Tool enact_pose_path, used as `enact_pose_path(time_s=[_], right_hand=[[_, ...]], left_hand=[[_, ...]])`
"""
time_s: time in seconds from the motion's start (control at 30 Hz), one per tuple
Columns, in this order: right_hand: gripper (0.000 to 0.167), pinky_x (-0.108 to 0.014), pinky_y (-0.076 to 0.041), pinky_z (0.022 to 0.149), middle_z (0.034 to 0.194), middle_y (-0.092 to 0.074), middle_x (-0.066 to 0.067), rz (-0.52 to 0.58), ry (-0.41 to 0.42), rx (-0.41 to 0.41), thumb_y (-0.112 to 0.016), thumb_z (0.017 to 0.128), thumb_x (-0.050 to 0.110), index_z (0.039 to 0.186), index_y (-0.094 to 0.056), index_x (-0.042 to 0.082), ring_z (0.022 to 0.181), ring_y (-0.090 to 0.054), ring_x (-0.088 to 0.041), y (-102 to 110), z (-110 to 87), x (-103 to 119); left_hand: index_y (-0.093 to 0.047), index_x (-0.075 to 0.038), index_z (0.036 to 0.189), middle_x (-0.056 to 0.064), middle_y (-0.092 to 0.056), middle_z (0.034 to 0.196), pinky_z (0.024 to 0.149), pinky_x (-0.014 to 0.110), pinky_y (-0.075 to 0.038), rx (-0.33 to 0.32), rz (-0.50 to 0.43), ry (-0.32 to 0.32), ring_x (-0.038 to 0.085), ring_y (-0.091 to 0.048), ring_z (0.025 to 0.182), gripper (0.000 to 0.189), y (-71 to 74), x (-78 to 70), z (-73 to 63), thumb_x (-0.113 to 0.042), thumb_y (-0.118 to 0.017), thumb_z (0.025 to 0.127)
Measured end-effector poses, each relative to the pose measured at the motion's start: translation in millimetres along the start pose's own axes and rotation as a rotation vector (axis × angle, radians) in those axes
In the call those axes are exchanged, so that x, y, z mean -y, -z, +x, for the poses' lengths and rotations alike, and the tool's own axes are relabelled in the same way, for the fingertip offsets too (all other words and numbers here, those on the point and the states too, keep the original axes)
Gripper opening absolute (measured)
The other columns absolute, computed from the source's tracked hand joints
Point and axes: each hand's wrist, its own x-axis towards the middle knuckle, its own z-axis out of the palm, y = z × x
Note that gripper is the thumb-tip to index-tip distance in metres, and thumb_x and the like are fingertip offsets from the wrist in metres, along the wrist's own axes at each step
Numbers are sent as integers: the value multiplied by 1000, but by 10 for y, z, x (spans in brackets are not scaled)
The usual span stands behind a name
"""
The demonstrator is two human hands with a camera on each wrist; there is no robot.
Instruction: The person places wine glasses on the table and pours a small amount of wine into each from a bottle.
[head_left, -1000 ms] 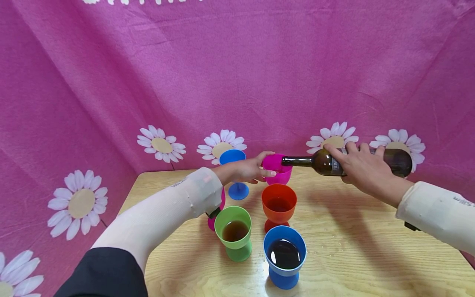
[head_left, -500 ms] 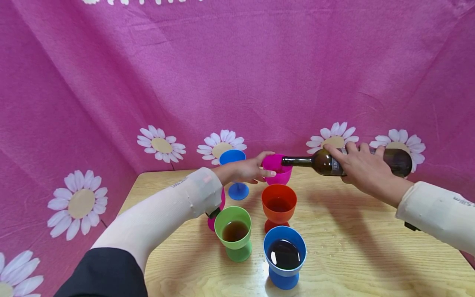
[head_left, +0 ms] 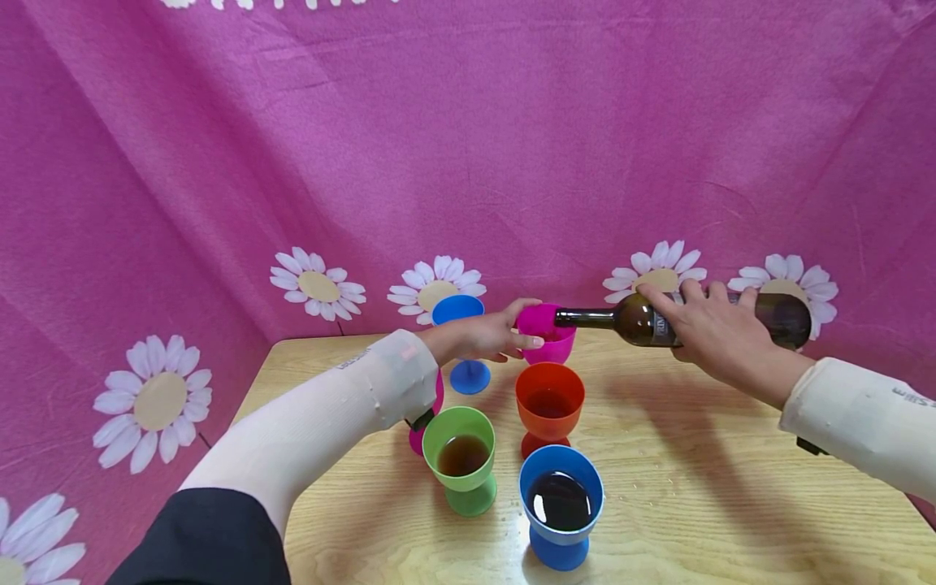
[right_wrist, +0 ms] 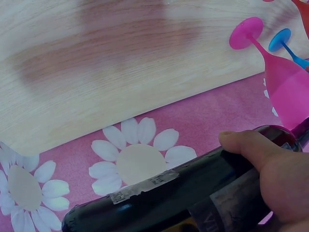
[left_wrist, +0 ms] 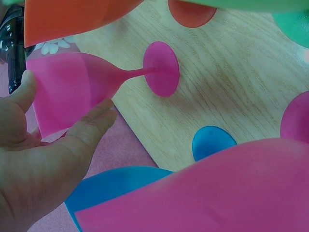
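Observation:
My left hand (head_left: 485,335) holds the pink goblet (head_left: 548,351) at its bowl, with thumb and fingers to either side. In the left wrist view the goblet's round foot (left_wrist: 161,70) stands on the table. My right hand (head_left: 720,335) grips a dark wine bottle (head_left: 784,319) round its body, tilted almost level. The bottle's neck (head_left: 588,318) points left, its mouth at the goblet's rim. A little reddish liquid shows inside that goblet. In the right wrist view my right thumb (right_wrist: 241,142) lies along the dark glass (right_wrist: 159,193).
Nearer on the wooden table (head_left: 695,504) stand a red goblet (head_left: 550,418), a green goblet (head_left: 468,479) and a front blue goblet (head_left: 561,548), all with dark liquid. Another blue goblet (head_left: 468,378) is behind my left wrist. My left sleeve partly hides a second pink goblet (head_left: 418,439).

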Motion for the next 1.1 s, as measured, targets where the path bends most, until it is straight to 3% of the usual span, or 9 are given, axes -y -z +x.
enact_pose_path(time_s=[1.1], right_hand=[[104,-92,-32,83,111,-54,-32,27,-6,-7,-96,71,22,155,-35,26,96,-54,-56,-7,-18,8]], left_hand=[[-15,-33,163,16,-40,157,116,56,-40,-5,0,-4,42,-52,136,78,1,8,6,-27,-64,102]])
